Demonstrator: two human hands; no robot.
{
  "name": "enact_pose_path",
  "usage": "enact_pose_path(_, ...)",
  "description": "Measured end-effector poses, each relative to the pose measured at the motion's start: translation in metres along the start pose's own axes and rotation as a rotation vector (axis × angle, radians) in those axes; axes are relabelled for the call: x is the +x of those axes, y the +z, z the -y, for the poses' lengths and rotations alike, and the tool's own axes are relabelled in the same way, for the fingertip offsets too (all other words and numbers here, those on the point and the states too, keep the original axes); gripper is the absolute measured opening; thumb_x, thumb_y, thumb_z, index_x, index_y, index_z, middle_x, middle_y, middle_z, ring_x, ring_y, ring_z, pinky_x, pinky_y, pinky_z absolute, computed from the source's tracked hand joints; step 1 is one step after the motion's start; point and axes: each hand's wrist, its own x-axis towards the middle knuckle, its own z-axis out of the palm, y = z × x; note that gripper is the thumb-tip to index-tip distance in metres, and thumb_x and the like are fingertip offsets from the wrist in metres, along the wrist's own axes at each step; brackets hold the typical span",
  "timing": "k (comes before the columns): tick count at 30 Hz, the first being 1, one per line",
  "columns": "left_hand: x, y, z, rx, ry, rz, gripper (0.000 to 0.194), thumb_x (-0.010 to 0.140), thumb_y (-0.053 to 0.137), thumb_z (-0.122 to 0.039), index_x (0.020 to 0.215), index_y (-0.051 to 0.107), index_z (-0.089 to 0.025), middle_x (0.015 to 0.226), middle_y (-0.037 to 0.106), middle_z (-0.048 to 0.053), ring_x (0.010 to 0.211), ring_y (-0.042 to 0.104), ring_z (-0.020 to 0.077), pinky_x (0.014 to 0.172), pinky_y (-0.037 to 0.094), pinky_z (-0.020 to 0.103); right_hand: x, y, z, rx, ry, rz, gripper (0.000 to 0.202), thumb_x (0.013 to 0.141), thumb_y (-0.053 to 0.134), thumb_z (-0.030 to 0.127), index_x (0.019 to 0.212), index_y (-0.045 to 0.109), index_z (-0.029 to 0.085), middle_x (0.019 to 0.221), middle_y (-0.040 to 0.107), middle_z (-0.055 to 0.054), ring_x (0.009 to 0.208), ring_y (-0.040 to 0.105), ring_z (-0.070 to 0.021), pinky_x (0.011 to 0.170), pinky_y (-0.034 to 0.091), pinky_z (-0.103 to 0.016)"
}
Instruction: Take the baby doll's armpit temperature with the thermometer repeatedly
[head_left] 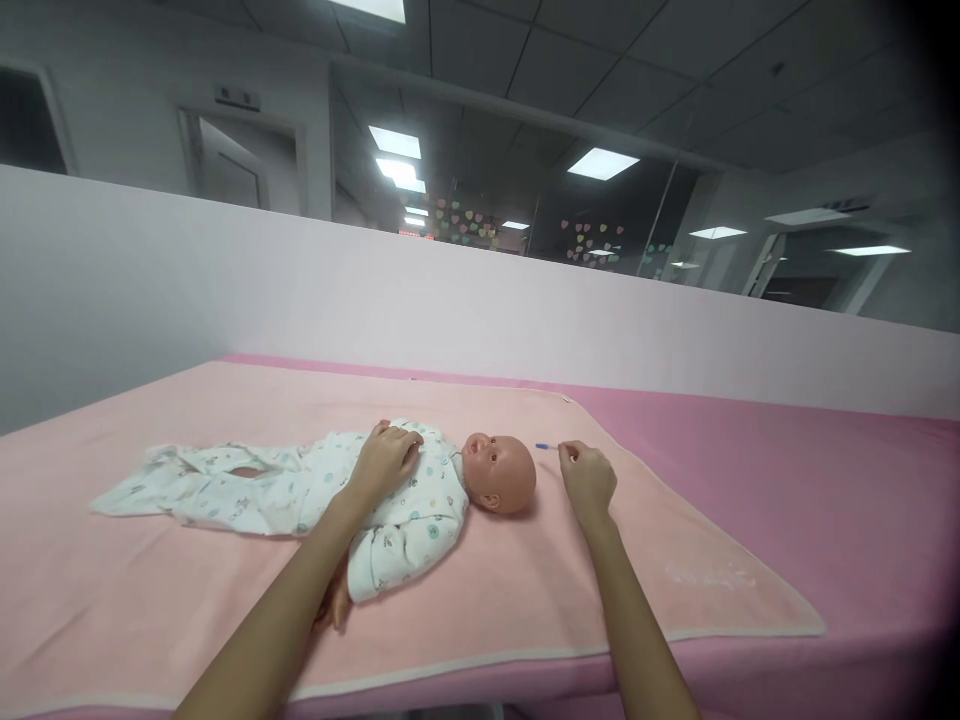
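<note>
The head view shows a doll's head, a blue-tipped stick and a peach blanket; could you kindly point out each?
Doll's head (508,476), head view: on its near side.
Blue-tipped stick (543,446), head view: on its blue end.
Peach blanket (517,595), head view: on bare cloth.

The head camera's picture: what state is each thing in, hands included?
Doll: lying on its back.
Patterned outfit: worn by the doll, wrinkled.
Left hand: on the outfit's front, fingers curled.
Right hand: pinching the blue-tipped stick.
Blue-tipped stick: held up, apart from the doll.
Peach blanket: spread beneath the doll.
Ceiling light: lit.
</note>
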Motion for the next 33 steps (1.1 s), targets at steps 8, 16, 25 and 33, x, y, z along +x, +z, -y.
enact_pose_path(8, 0.002, -0.002, -0.003, -0.027, 0.014, 0.026, 0.027, 0.084, 0.035, -0.019, 0.087, 0.061, -0.020, 0.082, 0.067, 0.004, 0.079, 0.058, 0.0188, 0.087, 0.034, 0.036, -0.010, 0.008, -0.015, -0.296, 0.009, 0.401, 0.024, 0.083, 0.045, 0.024, 0.095, 0.064, 0.017, 0.092, 0.066, -0.011, 0.084, 0.062, -0.0210, 0.060, 0.039, -0.026)
enact_pose_path(16, 0.002, -0.001, -0.002, -0.046, 0.021, 0.037, 0.026, 0.084, 0.036, -0.020, 0.085, 0.062, -0.020, 0.081, 0.067, 0.004, 0.079, 0.057, 0.0196, 0.086, 0.034, 0.037, -0.029, 0.008, -0.009, -0.343, -0.011, 0.536, 0.015, 0.074, 0.060, 0.021, 0.087, 0.062, 0.013, 0.088, 0.065, -0.015, 0.082, 0.063, -0.0222, 0.062, 0.042, -0.026)
enact_pose_path(25, -0.001, 0.000, -0.008, -0.034, 0.024, 0.068, 0.031, 0.089, 0.034, -0.028, 0.082, 0.063, -0.020, 0.080, 0.064, 0.004, 0.082, 0.055, 0.0186, 0.090, 0.033, 0.038, -0.007, -0.034, 0.052, -0.030, -0.275, 0.017, 0.027, 0.081, 0.048, 0.028, 0.101, 0.060, 0.015, 0.097, 0.064, -0.011, 0.093, 0.054, -0.0242, 0.076, 0.039, -0.035)
enact_pose_path(33, -0.001, 0.006, -0.024, -0.062, 0.052, 0.099, 0.028, 0.089, 0.037, -0.028, 0.091, 0.063, -0.019, 0.087, 0.062, 0.006, 0.087, 0.052, 0.0199, 0.081, 0.036, 0.035, -0.069, 0.027, 0.133, 0.140, -0.746, 0.003, 0.015, 0.081, 0.048, 0.018, 0.072, 0.060, 0.019, 0.089, 0.063, -0.005, 0.091, 0.050, -0.0198, 0.101, 0.018, -0.044)
